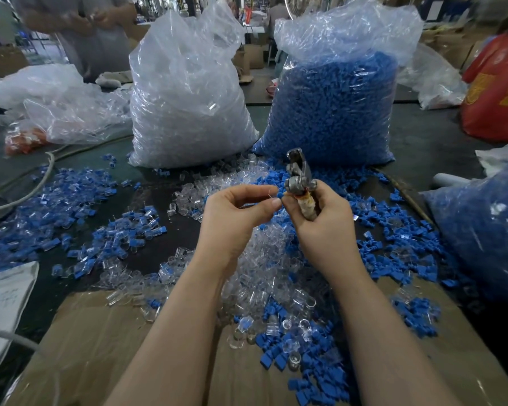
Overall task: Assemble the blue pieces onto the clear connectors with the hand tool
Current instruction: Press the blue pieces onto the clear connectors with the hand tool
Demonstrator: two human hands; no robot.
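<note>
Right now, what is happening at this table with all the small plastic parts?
A person is assembling small parts. The right hand grips a metal hand tool, its head pointing up. The left hand pinches something small at the tool, beside a blue piece. Loose blue pieces and clear connectors cover the table, behind them one bag of clear parts and one of blue parts.

Little can be read here. The red bag (494,83) at the right edge bears yellow printed characters and a round emblem (too blurred to make out). The white paper sheet (3,300) at the left shows faint handwriting, illegible.
</note>
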